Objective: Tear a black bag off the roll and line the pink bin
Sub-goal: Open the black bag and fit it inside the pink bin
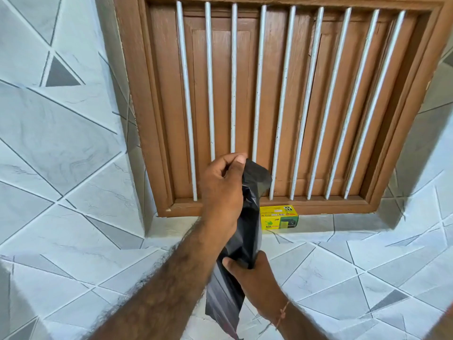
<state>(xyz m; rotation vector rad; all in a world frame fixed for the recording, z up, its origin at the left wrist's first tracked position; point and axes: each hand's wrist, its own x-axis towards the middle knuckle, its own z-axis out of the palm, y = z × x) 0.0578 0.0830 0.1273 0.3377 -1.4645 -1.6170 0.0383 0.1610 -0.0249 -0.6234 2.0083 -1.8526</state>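
Note:
A black bin bag [248,227] hangs folded in a long strip in front of the window. My left hand [221,192] pinches its top end between thumb and fingers, up by the bars. My right hand [255,278] grips the same bag lower down, with the loose tail dangling below it. A yellow and green bin-bag box [279,218] stands on the tiled sill just right of the bag. The roll itself and the pink bin are out of sight.
A brown wooden window frame [282,209] with white vertical bars [259,82] and closed shutters fills the wall ahead. Grey and white tiles [73,168] cover the wall and the sill around it.

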